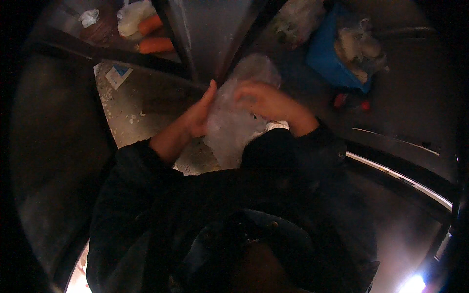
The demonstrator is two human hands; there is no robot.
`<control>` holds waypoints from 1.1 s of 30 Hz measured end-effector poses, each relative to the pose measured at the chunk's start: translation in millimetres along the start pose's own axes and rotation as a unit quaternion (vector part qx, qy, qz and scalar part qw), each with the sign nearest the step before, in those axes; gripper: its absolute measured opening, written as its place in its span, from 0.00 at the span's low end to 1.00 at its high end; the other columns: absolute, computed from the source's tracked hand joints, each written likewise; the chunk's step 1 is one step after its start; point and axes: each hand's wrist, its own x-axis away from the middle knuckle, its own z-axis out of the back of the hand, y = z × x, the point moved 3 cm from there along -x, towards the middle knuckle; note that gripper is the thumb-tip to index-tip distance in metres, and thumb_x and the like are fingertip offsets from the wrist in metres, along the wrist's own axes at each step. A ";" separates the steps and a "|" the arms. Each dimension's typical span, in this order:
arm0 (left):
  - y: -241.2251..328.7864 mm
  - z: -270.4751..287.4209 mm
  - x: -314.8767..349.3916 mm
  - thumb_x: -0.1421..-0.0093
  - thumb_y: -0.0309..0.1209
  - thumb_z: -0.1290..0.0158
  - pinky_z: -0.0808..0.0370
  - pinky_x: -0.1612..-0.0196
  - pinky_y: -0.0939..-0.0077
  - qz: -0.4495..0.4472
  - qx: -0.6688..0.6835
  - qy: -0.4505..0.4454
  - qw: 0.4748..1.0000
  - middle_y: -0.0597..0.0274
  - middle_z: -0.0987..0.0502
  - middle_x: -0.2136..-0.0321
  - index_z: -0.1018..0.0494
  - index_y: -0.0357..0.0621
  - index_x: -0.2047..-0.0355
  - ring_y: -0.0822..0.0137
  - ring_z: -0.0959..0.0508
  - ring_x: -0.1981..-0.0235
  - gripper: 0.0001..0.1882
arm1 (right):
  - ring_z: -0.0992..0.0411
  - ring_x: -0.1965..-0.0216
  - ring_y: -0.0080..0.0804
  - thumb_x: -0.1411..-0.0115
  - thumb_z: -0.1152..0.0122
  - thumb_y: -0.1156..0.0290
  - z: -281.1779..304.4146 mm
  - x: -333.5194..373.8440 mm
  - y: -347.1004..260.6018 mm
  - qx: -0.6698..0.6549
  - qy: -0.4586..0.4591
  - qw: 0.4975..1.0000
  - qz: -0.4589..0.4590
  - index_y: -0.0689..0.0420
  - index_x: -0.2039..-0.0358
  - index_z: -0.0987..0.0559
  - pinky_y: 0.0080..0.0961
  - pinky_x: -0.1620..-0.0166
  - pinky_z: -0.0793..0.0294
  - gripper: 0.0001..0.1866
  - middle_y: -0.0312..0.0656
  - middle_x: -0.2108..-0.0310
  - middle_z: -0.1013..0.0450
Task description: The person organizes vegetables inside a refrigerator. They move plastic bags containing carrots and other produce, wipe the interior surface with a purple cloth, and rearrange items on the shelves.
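A thin, see-through plastic bag (pixel 229 129) hangs crumpled between my two hands, in front of my body. My left hand (pixel 199 116) lies along its left side, one digit stretched upward and the others partly hidden. Over the bag's upper right part, my right hand (pixel 266 100) bends its fingers inward against the film; motion blurs them a little. What the bag contains, if anything, cannot be made out.
Large carrots (pixel 156 45) lie at the upper left beside a whitish plastic bag (pixel 134 19). A blue bin (pixel 320 58) at the upper right holds bagged items. Small red objects (pixel 352 101) sit below it. Dark panels meet ahead of my hands, above a stained floor (pixel 132 117).
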 end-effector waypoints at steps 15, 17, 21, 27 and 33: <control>92.6 -16.8 109.6 0.51 0.26 0.44 0.29 0.55 0.73 -0.160 -0.575 0.257 0.760 0.60 0.25 0.60 0.29 0.38 0.55 0.67 0.27 0.58 0.21 | 0.38 0.43 0.38 0.42 0.44 0.67 84.0 57.2 86.8 0.037 0.281 0.959 -0.019 0.52 0.49 0.27 0.33 0.41 0.40 0.19 0.44 0.45 0.35; 108.2 -22.5 126.9 0.52 0.26 0.46 0.30 0.55 0.72 -0.178 -0.599 0.281 0.728 0.60 0.25 0.60 0.29 0.37 0.56 0.66 0.27 0.59 0.20 | 0.43 0.39 0.41 0.41 0.44 0.65 49.8 29.8 100.6 0.101 0.216 0.971 -0.020 0.51 0.49 0.27 0.36 0.39 0.44 0.19 0.44 0.41 0.40; 113.1 -36.0 128.5 0.50 0.27 0.50 0.30 0.57 0.73 -0.259 -0.699 0.261 0.614 0.58 0.24 0.64 0.28 0.35 0.58 0.66 0.26 0.62 0.17 | 0.47 0.38 0.47 0.42 0.46 0.69 -2.6 7.6 160.0 0.374 0.106 0.920 0.045 0.47 0.49 0.27 0.41 0.38 0.46 0.19 0.44 0.38 0.45; 84.9 -55.0 119.1 0.52 0.22 0.51 0.29 0.57 0.71 -0.254 -0.682 0.235 0.644 0.54 0.25 0.65 0.29 0.35 0.59 0.61 0.25 0.62 0.17 | 0.40 0.45 0.48 0.48 0.49 0.80 34.6 61.8 207.7 0.382 0.288 0.874 -0.080 0.49 0.52 0.25 0.40 0.44 0.39 0.22 0.45 0.41 0.40; 44.9 -74.0 88.8 0.62 0.14 0.49 0.30 0.51 0.66 -0.311 -0.757 0.109 0.564 0.49 0.27 0.59 0.29 0.38 0.59 0.53 0.26 0.56 0.24 | 0.36 0.48 0.49 0.46 0.49 0.79 49.7 183.6 199.6 0.325 0.417 0.804 -0.274 0.50 0.48 0.29 0.38 0.45 0.36 0.23 0.50 0.45 0.36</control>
